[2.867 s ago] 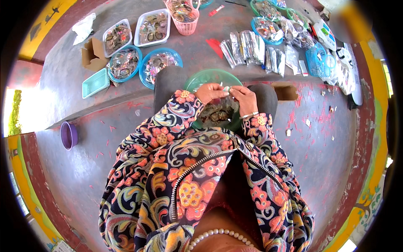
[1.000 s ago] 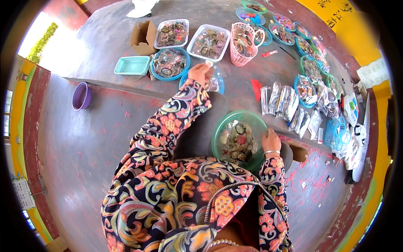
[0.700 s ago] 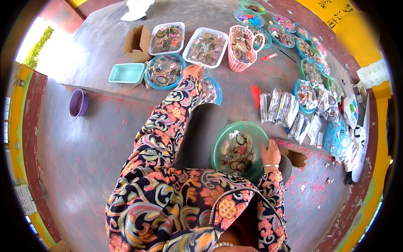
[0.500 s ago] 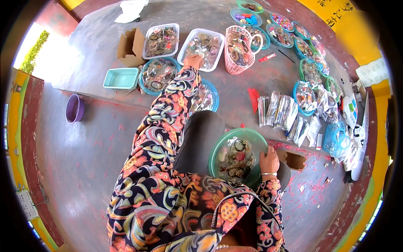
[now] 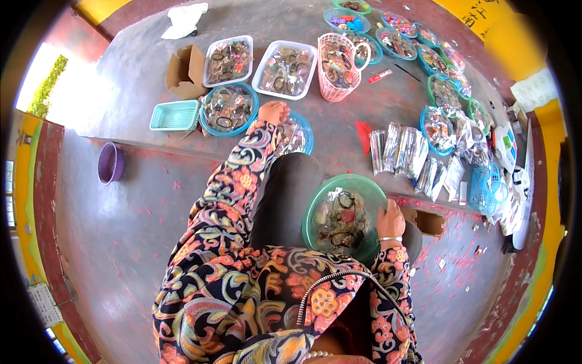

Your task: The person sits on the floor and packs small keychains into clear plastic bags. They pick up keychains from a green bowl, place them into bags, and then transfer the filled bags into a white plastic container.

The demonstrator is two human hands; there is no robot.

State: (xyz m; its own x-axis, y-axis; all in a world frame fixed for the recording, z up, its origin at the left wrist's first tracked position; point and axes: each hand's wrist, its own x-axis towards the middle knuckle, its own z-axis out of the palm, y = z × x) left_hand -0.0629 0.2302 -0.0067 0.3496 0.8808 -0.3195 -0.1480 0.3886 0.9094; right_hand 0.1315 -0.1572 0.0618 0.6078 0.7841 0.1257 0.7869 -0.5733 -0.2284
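My left hand hovers above the near rim of a white tray, its fingers curled; what they hold, if anything, cannot be made out. Just below it is a blue basket of clear packets, partly covered by my sleeve. On my lap rests a green plastic bowl, tilted slightly. Inside lie several clear packets with dark loops that look like hair ties. My right hand, a bracelet at its wrist, grips the bowl's right rim. Similar packets fill the white tray.
Around the tray stand a second white tray, a blue round basket, a pink handled basket and a cardboard box. A turquoise basket sits left. Slim packets and more baskets line the right. A purple bucket stands lower left.
My left hand has drawn back out of the white tray toward me, to just past its near rim. My right hand stays on the green bowl's rim.
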